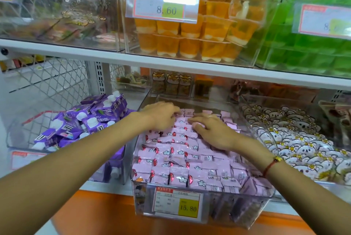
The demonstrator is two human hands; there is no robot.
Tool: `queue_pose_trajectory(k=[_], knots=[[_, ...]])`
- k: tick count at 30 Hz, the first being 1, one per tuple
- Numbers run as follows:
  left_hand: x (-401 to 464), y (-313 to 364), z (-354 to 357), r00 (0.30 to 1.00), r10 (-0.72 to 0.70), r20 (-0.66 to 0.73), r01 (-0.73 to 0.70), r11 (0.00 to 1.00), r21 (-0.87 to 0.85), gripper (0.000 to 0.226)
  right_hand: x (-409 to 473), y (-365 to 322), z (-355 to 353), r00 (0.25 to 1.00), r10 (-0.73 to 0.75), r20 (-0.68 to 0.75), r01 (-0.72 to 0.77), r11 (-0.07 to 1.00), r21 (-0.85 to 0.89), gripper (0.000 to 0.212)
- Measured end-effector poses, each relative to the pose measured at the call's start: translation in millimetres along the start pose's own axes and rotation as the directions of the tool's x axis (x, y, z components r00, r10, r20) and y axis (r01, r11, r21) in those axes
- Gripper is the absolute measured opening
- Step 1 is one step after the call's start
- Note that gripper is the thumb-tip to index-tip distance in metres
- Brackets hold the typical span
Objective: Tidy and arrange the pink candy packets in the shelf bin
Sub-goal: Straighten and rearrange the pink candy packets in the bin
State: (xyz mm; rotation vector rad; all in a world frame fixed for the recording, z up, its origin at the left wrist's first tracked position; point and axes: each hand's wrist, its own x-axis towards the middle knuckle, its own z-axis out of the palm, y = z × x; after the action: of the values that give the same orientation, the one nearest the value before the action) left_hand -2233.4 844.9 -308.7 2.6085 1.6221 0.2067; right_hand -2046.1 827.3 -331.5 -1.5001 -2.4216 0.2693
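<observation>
Several pink candy packets (182, 160) fill a clear plastic shelf bin (262, 196) on the lower shelf, standing in rough rows; those at the right front lie tilted. My left hand (161, 115) rests palm down on the packets at the back left, fingers spread and curled onto them. My right hand (212, 130) lies flat on the packets at the back middle, fingers pointing left and almost meeting the left hand. Neither hand visibly lifts a packet. The packets under both palms are hidden.
A yellow price label 15.80 (177, 203) hangs on the bin's front. Purple drink cartons (85, 121) fill the bin to the left, white cartoon packets (303, 145) the bin to the right. The upper shelf (114, 58) with orange jelly cups (190, 31) overhangs close above.
</observation>
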Motion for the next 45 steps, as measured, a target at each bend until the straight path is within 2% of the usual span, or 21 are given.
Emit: queue_pose_trajectory(k=[3,6,12,17,22,24,26,29,32,35,39,41,43,45], knots=[[15.3,3.2,-2.7,0.997,-0.033,-0.066,0.03,0.998,-0.057,0.036,-19.0,0.0,4.3,0.994,0.026,-0.104,-0.035,0.995,-0.089,0.044],[32.0,6.0,3.1,0.996,-0.064,-0.067,0.059,0.996,-0.068,0.032,-30.8,-1.2,12.7,0.997,0.073,-0.035,-0.076,0.992,-0.096,0.05],[47.5,7.9,18.6,0.996,-0.087,-0.02,0.086,0.993,-0.078,0.029,-30.9,-1.7,17.5,0.993,0.093,-0.072,-0.101,0.989,-0.108,0.048],[50.6,14.9,18.9,0.99,-0.09,-0.106,0.096,0.994,0.052,0.028,-29.8,-0.6,18.5,0.993,0.097,-0.071,-0.105,0.989,-0.109,0.048],[52.2,17.4,20.3,0.981,-0.105,-0.163,0.12,0.989,0.085,0.027,-30.1,-0.3,18.8,0.993,0.098,-0.064,-0.104,0.99,-0.099,0.048],[52.3,16.0,16.5,0.975,-0.11,-0.193,0.118,0.993,0.029,0.022,-30.3,-0.1,18.7,0.993,0.097,-0.06,-0.103,0.99,-0.098,0.048],[50.5,13.7,10.7,0.958,-0.166,-0.234,0.129,0.978,-0.166,0.018,-30.4,0.4,19.0,0.994,0.096,-0.053,-0.1,0.99,-0.096,0.048],[42.5,15.0,4.0,0.911,-0.246,-0.33,0.087,0.899,-0.429,0.019,-30.3,1.4,19.4,0.995,0.099,-0.031,-0.102,0.988,-0.115,0.049],[26.3,24.9,-0.6,0.811,-0.354,-0.466,-0.007,0.791,-0.612,0.019,-29.9,1.0,19.5,0.994,0.108,-0.016,-0.109,0.983,-0.146,0.05],[1.3,33.7,-8.0,0.726,-0.501,-0.471,-0.077,0.621,-0.78,0.018,-31.3,0.5,15.9,0.996,0.084,-0.039,-0.088,0.991,-0.103,0.05],[-45.6,42.3,-11.8,0.7,-0.577,-0.42,-0.25,0.354,-0.902,0.017,-34.8,-3.7,3.7,0.989,0.103,-0.106,-0.08,0.977,0.197,0.058],[-62.6,44.8,-10.2,0.687,-0.613,-0.39,-0.295,0.254,-0.921,0.017,-38.3,-11.7,-3.4,0.968,0.113,-0.225,-0.038,0.948,0.315,0.069],[-71.6,46.7,-8.3,0.688,-0.642,-0.339,-0.294,0.18,-0.939,0.019,-43.6,-26.6,-11.1,0.932,0.041,-0.361,0.091,0.935,0.342,0.079],[-75.5,50.4,-6.6,0.723,-0.636,-0.27,-0.271,0.098,-0.958,0.023,-46.6,-39.3,-16.5,0.887,-0.101,-0.45,0.251,0.925,0.287,0.076]])
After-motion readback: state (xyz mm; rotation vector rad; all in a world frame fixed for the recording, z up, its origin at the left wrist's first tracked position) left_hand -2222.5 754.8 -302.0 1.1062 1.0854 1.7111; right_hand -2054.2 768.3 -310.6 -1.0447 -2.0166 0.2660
